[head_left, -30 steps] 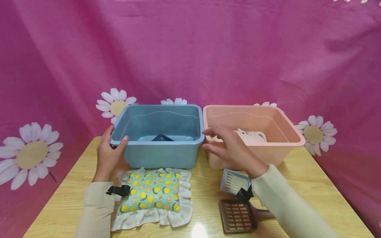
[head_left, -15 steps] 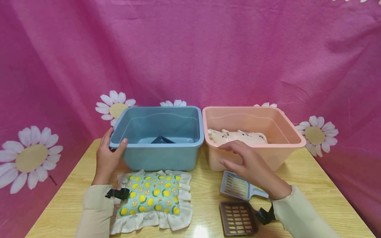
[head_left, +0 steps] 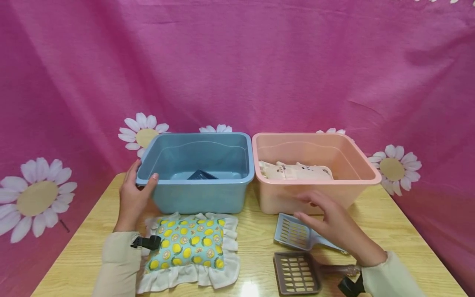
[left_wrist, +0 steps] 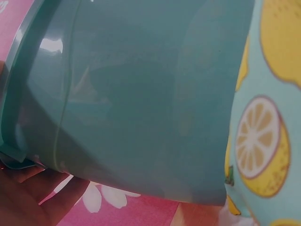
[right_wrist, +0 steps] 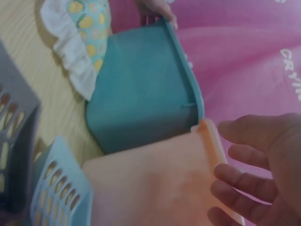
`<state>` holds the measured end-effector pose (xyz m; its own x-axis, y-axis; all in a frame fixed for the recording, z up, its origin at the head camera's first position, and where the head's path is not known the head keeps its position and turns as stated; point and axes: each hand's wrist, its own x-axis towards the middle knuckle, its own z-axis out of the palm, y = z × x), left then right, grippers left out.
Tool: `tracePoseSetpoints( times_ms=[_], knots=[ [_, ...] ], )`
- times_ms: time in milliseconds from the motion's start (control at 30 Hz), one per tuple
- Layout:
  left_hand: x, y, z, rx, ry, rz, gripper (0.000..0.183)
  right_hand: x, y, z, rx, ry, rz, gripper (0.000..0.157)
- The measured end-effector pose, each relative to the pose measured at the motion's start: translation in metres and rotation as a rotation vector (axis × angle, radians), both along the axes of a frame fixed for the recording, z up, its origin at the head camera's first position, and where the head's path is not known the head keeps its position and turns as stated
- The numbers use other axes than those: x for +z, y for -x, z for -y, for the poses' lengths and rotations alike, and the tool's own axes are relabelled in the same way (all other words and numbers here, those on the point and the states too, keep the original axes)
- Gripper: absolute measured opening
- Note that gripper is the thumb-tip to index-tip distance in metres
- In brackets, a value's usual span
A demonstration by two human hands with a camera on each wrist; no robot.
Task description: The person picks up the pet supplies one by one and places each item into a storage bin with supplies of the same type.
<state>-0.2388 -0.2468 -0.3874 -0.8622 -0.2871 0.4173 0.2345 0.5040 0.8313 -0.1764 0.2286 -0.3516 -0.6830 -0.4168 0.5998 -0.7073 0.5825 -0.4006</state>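
Left hand (head_left: 133, 200) grips the blue bin (head_left: 202, 198) at its near left corner, thumb over the front rim, fingers round the side; a dark item (head_left: 202, 175) lies in that bin, right of the grip; the pillow (head_left: 185, 245) lies beside the wrist; right hand (head_left: 332, 225) holds nothing, fingers loosely bent, before the pink bin (head_left: 276, 198); the blue scoop (head_left: 298, 235) and brown scoop (head_left: 315, 272) lie below it

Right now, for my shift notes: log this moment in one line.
left hand: holds blue tub's corner | right hand: empty, near pink tub | table: lemon cushion, blue scoop, brown scoop
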Motion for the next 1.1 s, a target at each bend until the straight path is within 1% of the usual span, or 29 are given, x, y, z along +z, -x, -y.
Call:
tracePoseSetpoints(
  times_ms=[200,333,433,567,733,900,1100],
  knots=[
    [0.0,0.0,0.0,0.001,0.005,0.009,0.071,-0.012,-0.005,-0.014,-0.036,0.01,0.004,0.041],
    [0.001,0.002,-0.002,-0.005,0.007,0.011,0.073,-0.017,-0.008,-0.022,-0.087,-0.008,0.0,0.04],
    [0.001,0.003,-0.003,-0.012,0.007,0.01,0.073,-0.021,-0.008,-0.027,-0.114,-0.01,0.013,0.039],
    [0.001,0.002,-0.001,-0.009,0.004,0.006,0.072,-0.027,-0.007,-0.029,-0.119,-0.001,0.044,0.039],
    [-0.001,0.001,0.001,0.0,-0.003,-0.005,0.072,-0.032,-0.007,-0.034,-0.118,-0.001,0.058,0.038],
    [0.0,0.0,0.0,-0.003,-0.009,0.007,0.073,-0.035,-0.009,-0.041,-0.163,-0.02,0.07,0.037],
    [0.0,0.001,-0.001,0.001,0.0,0.021,0.073,-0.039,-0.012,-0.048,-0.195,-0.029,0.096,0.036]
  ],
)
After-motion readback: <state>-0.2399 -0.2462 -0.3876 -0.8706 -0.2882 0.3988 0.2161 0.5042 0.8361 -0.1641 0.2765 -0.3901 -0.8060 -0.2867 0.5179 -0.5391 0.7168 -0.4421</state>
